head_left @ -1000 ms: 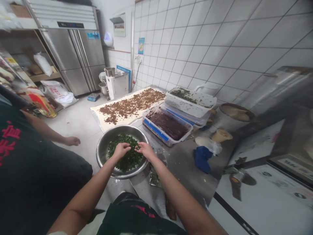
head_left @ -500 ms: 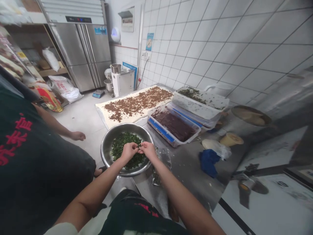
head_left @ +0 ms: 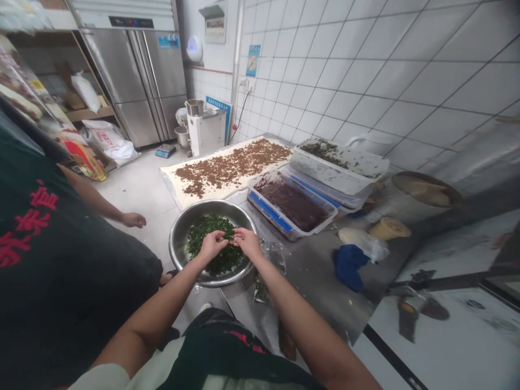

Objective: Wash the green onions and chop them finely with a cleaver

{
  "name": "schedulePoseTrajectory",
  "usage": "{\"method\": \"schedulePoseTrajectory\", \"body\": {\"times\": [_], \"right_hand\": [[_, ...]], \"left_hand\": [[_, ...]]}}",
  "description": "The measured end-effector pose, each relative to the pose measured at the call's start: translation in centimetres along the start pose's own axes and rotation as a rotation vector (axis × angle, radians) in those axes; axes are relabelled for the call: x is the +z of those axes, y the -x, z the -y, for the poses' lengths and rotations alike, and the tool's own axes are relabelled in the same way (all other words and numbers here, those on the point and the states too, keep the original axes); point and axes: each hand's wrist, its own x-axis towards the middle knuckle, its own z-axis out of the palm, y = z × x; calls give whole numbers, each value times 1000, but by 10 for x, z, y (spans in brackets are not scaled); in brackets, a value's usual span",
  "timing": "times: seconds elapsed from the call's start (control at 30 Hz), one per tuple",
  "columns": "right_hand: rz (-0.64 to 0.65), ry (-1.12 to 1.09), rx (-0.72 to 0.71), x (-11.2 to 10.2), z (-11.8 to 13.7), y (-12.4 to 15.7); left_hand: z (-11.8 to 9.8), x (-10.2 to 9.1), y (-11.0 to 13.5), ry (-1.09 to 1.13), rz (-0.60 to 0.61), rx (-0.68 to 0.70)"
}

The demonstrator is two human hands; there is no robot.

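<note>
My left grip [head_left: 212,247] and right grip [head_left: 248,242] were close together; I couldn't tell if they pinched anything. In the bowl [head_left: 179,238], green bits [head_left: 222,262] lay below, mostly toward eight o'clock, nearer my left.

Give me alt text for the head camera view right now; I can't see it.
The wearer's left hand and right hand are close together over chopped greens in a metal bowl. Beyond lie a pale sheet strewn with brown crumbs and a tub of dark paste; a co-worker stands at picture left.
</note>
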Motion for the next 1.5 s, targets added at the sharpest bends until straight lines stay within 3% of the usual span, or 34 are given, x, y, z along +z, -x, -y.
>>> {"method": "schedulePoseTrajectory", "body": {"times": [0.13, 0.27, 0.4, 0.5, 0.57, 0.67, 0.8, 0.87, 0.97, 1.1, 1.17, 1.23, 1.3, 1.37, 1.43, 1.5], "right_hand": [[55, -55, 58, 7, -2, -5], [44, -117, 101, 13, 2, -5], [22, -39, 58, 14, 4, -6], [-13, 82, 3, 13, 5, -6], [-40, 165, -65, 13, 11, -2], [-80, 378, -296, 13, 29, 9], [-109, 544, -558, 16, 53, 23], [-43, 695, -535, 17, 54, 25], [47, 962, -422, 15, 45, 24], [22, 1072, -321, 6, 36, 21], [120, 1096, -265, 0, 35, 23], [197, 1087, -308, -8, 33, 30], [128, 1005, -416, -20, 27, 42], [-52, 878, -474, -38, 14, 61], [-251, 784, -385, -61, -8, 87], [-377, 786, -176, -84, -37, 119]], "left_hand": [[-9, -3, -1, -91, -46, 189], [-18, -6, 0, -247, -68, 289], [-18, -6, 0, -305, -65, 317], [-15, -6, -2, -253, -48, 259], [-16, -8, -2, -192, -38, 183], [-24, -16, -1, -101, -67, 119], [-34, -29, 2, -110, -291, 185], [-31, -31, 3, -227, -208, 214], [-19, -32, 3, -495, 61, 207], [-13, -36, -1, -668, -8, 232], [-16, -36, -2, -715, -29, 233], [-19, -35, -3, -763, -8, 231], [-19, -33, -2, -782, 23, 233], [-14, -32, -1, -784, 45, 227], [-7, -32, 0, -813, 39, 215], [0, -32, 2, -869, 11, 205]]}}
